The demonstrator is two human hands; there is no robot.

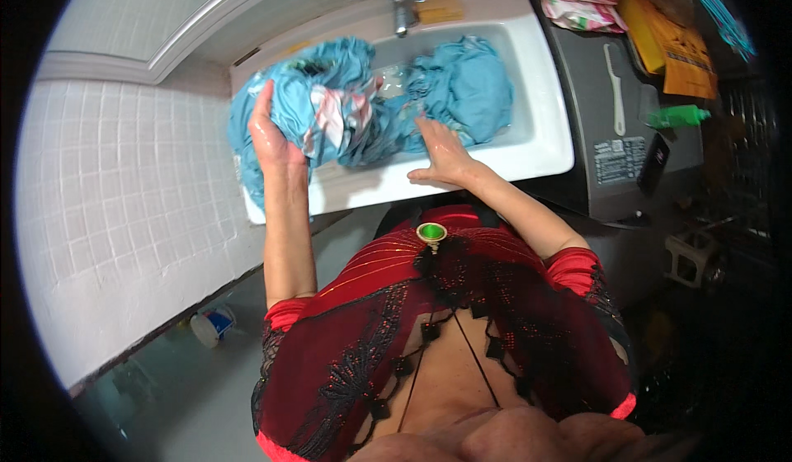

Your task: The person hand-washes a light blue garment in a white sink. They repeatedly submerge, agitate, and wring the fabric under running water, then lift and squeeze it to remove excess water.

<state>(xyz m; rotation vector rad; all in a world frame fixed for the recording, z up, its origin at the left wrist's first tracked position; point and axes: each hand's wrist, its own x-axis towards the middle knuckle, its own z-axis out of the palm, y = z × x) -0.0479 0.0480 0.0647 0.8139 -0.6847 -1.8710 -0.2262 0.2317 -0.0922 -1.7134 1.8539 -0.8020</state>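
Observation:
A wet, bunched blue cloth fills much of the white sink. Its left part is lifted and gathered over the sink's left end, showing a white and pink patterned patch. My left hand grips this part from its near left side, thumb up along the fabric, the other fingers mostly hidden by it. At the front rim, my right hand lies with the thumb spread away and the fingertips touching the cloth's near edge. Some water shows between the two bunches.
A chrome faucet stands at the sink's back. On the dark machine top at right lie a white brush-like tool, a green bottle, a dark phone-like object and several packets. A white tiled wall borders the left.

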